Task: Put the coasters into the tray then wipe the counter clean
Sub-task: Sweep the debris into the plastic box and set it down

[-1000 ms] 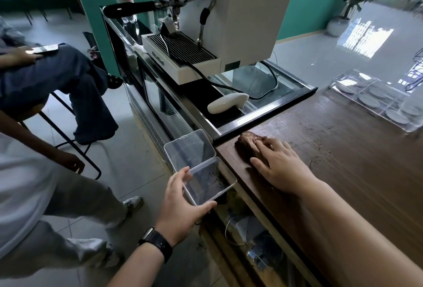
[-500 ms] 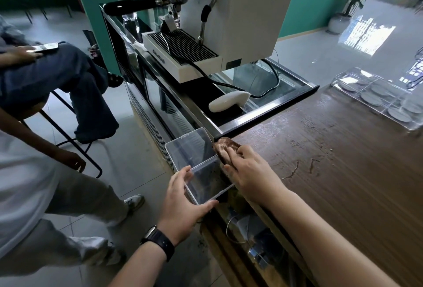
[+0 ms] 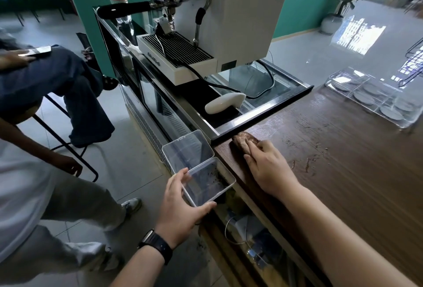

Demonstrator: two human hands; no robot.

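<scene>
1. The right hand (image 3: 270,167) lies flat on the wooden counter (image 3: 343,172) near its left edge, fingers straight, pressing a brown cloth (image 3: 243,141) against the wood.
2. The cloth sits just beside the counter's far left corner, next to the steel rim of the lower display case (image 3: 261,115); the fingertips (image 3: 250,149) cover its near end.
3. The left hand (image 3: 180,208), with a black watch (image 3: 156,245) on the wrist, holds a clear plastic box (image 3: 206,183) just off the counter's left edge, thumb curled along its near side and fingers around the far side.
4. The box's hinged lid (image 3: 187,149) stands open, away from the counter. Dark crumbs lie on the box's floor.
5. Brown smears and crumbs (image 3: 309,163) mark the counter to the right of the right hand.
6. The clear compartmented tray (image 3: 409,124) sits at the counter's far right corner, well apart from both hands, with grey round coasters (image 3: 364,97) lying flat in its compartments.
7. On the display case stand a white espresso machine (image 3: 240,11) and a white handheld device (image 3: 225,102) on a black cord.
8. At the left edge of the view, a seated person (image 3: 45,76) holds a phone (image 3: 39,50) on one knee.
</scene>
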